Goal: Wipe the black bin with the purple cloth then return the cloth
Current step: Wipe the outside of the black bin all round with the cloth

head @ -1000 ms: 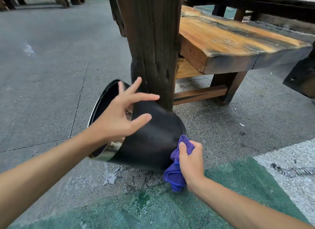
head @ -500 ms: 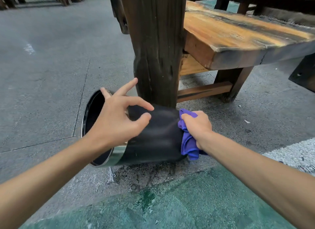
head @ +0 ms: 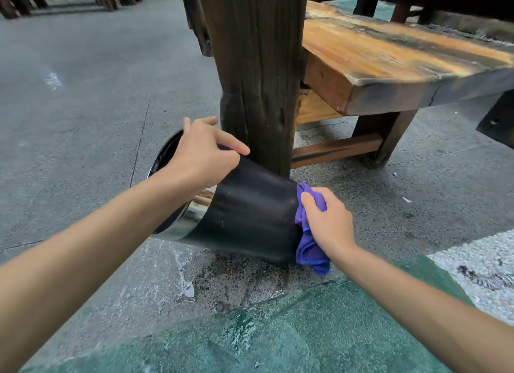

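The black bin (head: pixel 250 211) lies on its side on the concrete floor, its chrome-rimmed mouth facing left and its base to the right, close to a thick wooden post. My left hand (head: pixel 203 155) rests on top of the bin near the rim, fingers curled over the wall and holding it. My right hand (head: pixel 326 222) presses the bunched purple cloth (head: pixel 308 247) against the bin's base end. Part of the cloth hangs below the hand toward the floor.
The dark wooden post (head: pixel 256 75) stands right behind the bin. A wooden bench (head: pixel 389 64) with a low crossbar extends to the right. Grey concrete spreads to the left; green-painted floor (head: pixel 278 339) lies in front, and white pebbled ground (head: pixel 478 264) lies at the right.
My left hand came down from hovering with spread fingers to gripping the bin's top. My right hand slid the cloth from the lower side up onto the base end. The bin has shifted slightly.
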A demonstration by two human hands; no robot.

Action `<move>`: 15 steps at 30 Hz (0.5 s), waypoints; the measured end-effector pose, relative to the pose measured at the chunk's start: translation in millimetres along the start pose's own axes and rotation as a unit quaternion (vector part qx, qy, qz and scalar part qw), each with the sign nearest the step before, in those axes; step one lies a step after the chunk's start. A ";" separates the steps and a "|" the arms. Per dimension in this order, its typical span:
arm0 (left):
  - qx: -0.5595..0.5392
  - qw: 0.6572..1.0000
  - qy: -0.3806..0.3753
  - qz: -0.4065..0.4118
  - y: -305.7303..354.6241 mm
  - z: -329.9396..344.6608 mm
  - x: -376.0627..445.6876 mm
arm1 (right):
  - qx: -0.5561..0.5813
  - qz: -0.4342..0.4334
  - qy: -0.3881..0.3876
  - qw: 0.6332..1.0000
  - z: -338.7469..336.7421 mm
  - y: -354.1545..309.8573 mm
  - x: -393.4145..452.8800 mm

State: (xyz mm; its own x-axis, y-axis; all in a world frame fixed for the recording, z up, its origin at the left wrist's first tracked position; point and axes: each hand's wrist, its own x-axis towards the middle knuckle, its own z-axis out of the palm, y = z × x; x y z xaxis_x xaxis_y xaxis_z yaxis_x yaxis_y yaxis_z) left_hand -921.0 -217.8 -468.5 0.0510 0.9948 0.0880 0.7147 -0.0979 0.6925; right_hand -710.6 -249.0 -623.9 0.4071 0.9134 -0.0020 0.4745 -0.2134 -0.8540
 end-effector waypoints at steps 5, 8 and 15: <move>-0.006 1.000 -0.027 -0.009 -1.9 0.1 16.3 | 0.070 0.000 0.024 0.997 11.5 20.5 -52.6; -0.033 0.999 -0.003 -0.020 -2.0 -3.1 27.1 | 0.073 -0.013 0.009 0.997 17.4 16.6 -51.1; -0.023 0.998 0.014 0.064 -18.5 -13.5 17.9 | 0.038 0.031 -0.022 0.999 9.4 -10.8 11.0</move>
State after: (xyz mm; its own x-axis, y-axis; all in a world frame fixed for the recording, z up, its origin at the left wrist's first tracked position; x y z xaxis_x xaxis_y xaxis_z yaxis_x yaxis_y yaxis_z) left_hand -942.7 -198.5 -470.0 0.1190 0.9730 0.1979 0.6706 -0.2258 0.7066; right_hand -718.5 -233.4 -619.6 0.3987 0.9138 -0.0775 0.3889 -0.2450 -0.8881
